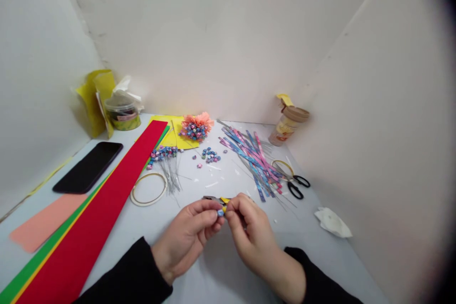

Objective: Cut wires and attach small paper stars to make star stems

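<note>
Both my hands meet low in the middle of the white table. My left hand and my right hand pinch a small blue paper bead between their fingertips. Just behind the fingers lies a small pair of pliers with yellow handles. Pink and blue paper strips fan out beyond my right hand. Wires tipped with beads lie beyond my left hand, with loose beads beside them.
Long red, green and yellow sheets run along the left, beside a black phone and a peach sheet. A tape ring, black scissors, a crumpled tissue, a lidded cup, a beaded paper flower and a tub stand around.
</note>
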Demonstrator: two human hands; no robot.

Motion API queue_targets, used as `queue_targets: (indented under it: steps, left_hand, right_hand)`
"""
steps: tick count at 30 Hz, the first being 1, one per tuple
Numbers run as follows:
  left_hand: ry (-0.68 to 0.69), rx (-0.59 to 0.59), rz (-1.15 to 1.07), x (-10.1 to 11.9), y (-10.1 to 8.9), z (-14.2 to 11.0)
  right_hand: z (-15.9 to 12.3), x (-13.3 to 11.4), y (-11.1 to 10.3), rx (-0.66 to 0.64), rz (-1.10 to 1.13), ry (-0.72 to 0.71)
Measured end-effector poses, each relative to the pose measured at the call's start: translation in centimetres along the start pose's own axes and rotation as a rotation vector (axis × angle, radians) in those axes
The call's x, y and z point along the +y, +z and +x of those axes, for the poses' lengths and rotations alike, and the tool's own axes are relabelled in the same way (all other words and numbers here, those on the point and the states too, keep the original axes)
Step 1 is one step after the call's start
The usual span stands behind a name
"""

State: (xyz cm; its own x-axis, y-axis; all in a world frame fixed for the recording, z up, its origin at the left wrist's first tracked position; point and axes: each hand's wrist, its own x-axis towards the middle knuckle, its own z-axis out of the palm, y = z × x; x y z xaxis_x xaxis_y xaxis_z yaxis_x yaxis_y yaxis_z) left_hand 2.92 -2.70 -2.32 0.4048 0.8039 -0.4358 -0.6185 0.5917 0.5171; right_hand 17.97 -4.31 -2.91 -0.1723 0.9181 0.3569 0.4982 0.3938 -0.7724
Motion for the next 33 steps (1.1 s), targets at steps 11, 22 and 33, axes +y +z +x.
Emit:
queue_targets:
  steps: [11,22,33]
  left_hand:
    - [-0.060,-0.027,-0.061,-0.4,-0.3,0.0]
    - [-0.036,0.002,-0.072,-0.7,-0.3,0.0]
    - [-0.038,0.030,-0.100,-1.1,-0.5,0.2]
  right_hand:
    - [0.0,-0.6,0.0,0.035,0.037,-0.003]
    - [-0.1,-0.5,0.2,0.039,0.031,-0.025]
    - [-0.3,-0.9,0.4,0.050,-0.007,-0.002]
